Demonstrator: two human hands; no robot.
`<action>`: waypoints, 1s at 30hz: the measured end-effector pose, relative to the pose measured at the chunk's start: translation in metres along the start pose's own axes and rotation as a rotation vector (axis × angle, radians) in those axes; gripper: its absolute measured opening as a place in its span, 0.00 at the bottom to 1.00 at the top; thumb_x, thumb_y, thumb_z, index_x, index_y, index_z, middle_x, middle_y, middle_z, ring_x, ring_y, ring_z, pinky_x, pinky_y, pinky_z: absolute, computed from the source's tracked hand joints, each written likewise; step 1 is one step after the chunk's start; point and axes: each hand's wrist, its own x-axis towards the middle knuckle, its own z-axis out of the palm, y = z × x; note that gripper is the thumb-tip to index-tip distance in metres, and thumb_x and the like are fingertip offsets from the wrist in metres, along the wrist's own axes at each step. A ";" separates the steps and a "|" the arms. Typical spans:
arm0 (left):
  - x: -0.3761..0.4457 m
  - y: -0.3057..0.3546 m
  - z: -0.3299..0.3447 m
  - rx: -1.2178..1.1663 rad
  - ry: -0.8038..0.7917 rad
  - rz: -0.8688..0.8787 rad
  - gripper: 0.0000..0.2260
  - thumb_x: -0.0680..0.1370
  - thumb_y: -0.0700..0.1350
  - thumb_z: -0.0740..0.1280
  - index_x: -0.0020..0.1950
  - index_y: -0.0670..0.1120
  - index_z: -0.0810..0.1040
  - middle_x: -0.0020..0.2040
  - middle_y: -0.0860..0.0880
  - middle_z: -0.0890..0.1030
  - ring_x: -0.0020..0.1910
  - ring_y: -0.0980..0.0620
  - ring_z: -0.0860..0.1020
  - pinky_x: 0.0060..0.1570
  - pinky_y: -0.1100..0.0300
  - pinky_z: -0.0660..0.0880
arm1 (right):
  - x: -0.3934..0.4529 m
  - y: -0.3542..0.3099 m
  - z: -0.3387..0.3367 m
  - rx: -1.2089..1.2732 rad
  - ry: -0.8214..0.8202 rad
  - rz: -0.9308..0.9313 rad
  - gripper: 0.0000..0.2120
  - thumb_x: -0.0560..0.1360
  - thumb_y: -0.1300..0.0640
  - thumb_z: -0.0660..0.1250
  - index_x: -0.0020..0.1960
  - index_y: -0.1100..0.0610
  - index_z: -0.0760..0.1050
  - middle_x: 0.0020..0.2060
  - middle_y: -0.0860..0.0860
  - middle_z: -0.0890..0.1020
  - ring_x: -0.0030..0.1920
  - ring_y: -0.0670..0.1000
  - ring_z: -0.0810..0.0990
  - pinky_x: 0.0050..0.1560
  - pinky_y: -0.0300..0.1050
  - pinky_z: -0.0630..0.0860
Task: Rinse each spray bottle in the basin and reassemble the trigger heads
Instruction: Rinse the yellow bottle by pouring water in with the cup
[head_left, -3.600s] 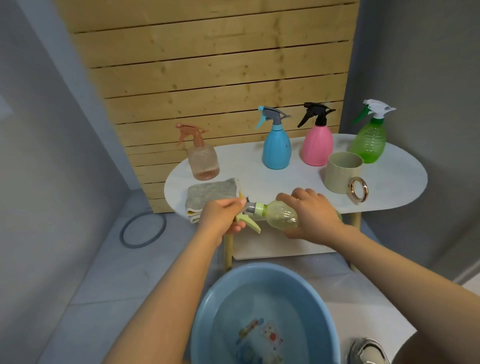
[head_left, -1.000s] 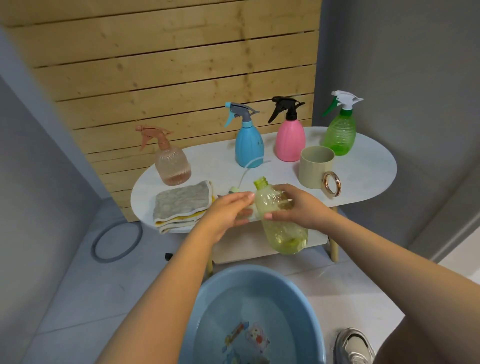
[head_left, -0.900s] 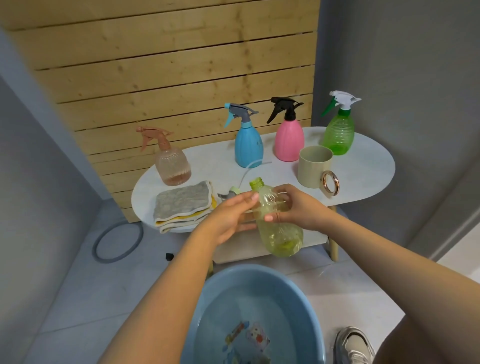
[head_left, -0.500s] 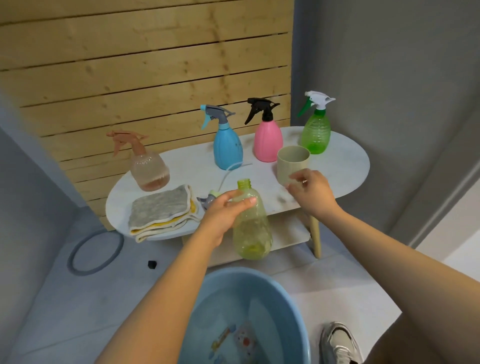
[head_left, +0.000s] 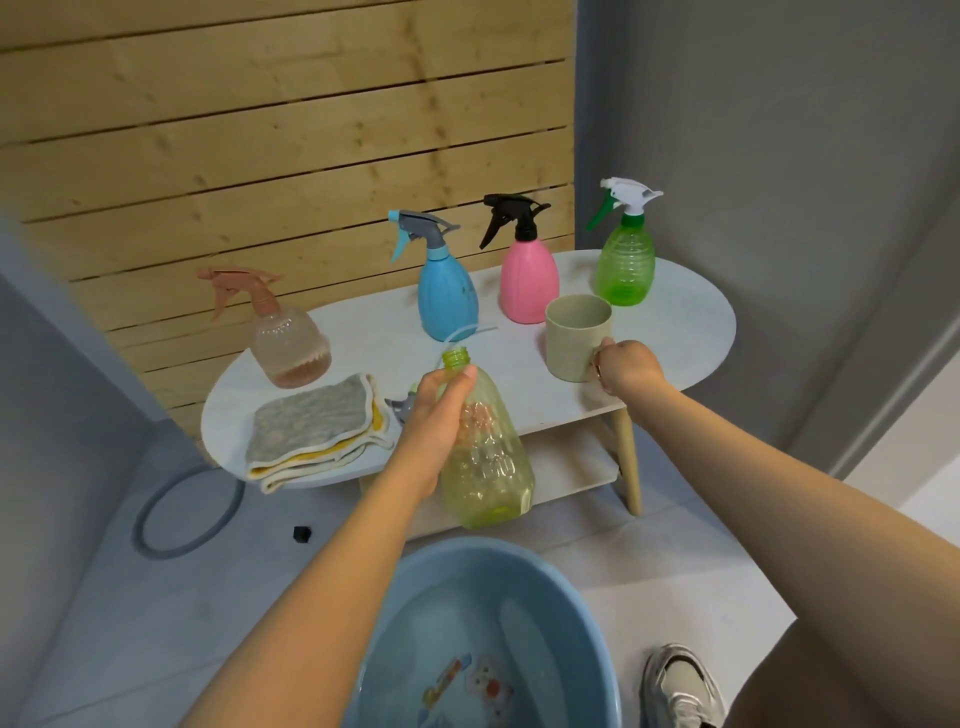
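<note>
My left hand (head_left: 434, 423) grips an upright, headless yellow-green bottle (head_left: 488, 467) by its neck, above the blue basin (head_left: 587, 618) of water. Its removed trigger head (head_left: 402, 405) lies on the white table (head_left: 680, 332) behind my left hand, mostly hidden, with its clear tube (head_left: 467, 332) curving up. My right hand (head_left: 626, 366) grips the handle of a beige cup (head_left: 574, 338) standing on the table. Along the table's back stand a peach bottle (head_left: 288, 345), a blue bottle (head_left: 447, 296), a pink bottle (head_left: 527, 283) and a green bottle (head_left: 626, 260), all with heads on.
A folded grey and yellow cloth (head_left: 311, 431) lies at the table's front left. A grey ring (head_left: 187, 512) and a small black piece (head_left: 301, 532) lie on the floor. A shoe (head_left: 678, 686) stands right of the basin. A wooden slat wall backs the table.
The trigger head came off the yellow-green bottle and lies on the table. The bottle passed from my right hand to my left, and my right hand reached over and took the cup's handle.
</note>
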 end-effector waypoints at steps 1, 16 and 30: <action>-0.006 0.000 -0.004 -0.020 -0.015 0.000 0.17 0.77 0.59 0.62 0.63 0.54 0.68 0.55 0.52 0.76 0.47 0.60 0.76 0.34 0.66 0.74 | -0.007 -0.001 -0.002 0.026 -0.011 -0.004 0.23 0.82 0.47 0.46 0.40 0.61 0.68 0.42 0.58 0.73 0.44 0.56 0.70 0.44 0.45 0.64; -0.090 -0.073 -0.053 0.224 0.106 0.011 0.31 0.66 0.48 0.78 0.63 0.51 0.67 0.54 0.49 0.77 0.53 0.51 0.78 0.49 0.56 0.78 | -0.124 0.029 0.015 0.062 -0.262 -0.102 0.21 0.71 0.45 0.70 0.28 0.55 0.65 0.25 0.49 0.68 0.29 0.49 0.66 0.32 0.43 0.61; -0.110 -0.232 -0.065 0.244 0.232 -0.259 0.32 0.68 0.47 0.78 0.66 0.48 0.66 0.57 0.50 0.77 0.54 0.50 0.76 0.52 0.57 0.73 | -0.142 0.157 0.148 -0.906 -0.348 -0.311 0.20 0.76 0.40 0.54 0.34 0.53 0.69 0.30 0.48 0.72 0.41 0.53 0.73 0.57 0.50 0.60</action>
